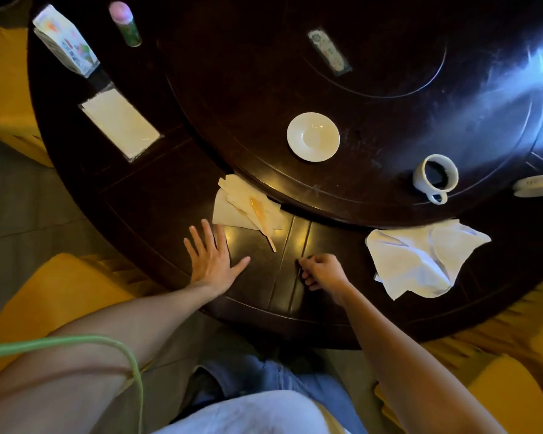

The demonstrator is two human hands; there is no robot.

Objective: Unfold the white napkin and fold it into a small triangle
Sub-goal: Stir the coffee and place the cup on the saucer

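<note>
The white napkin (420, 258) lies crumpled and loosely spread on the dark round table (157, 195), near its front edge on the right. My right hand (322, 272) rests on the table a short way left of the napkin, fingers curled shut, and I cannot tell whether it pinches something small and dark. My left hand (213, 258) lies flat on the table with fingers spread, holding nothing, just below a pile of paper napkins (235, 205).
A yellow plastic spoon (262, 220) lies on the paper napkins. On the raised turntable stand a white saucer (313, 136), a cup of dark coffee (436, 177) and a remote (328, 51). A tissue tray (121, 122), a carton (65, 42) and a bottle (124, 23) sit far left.
</note>
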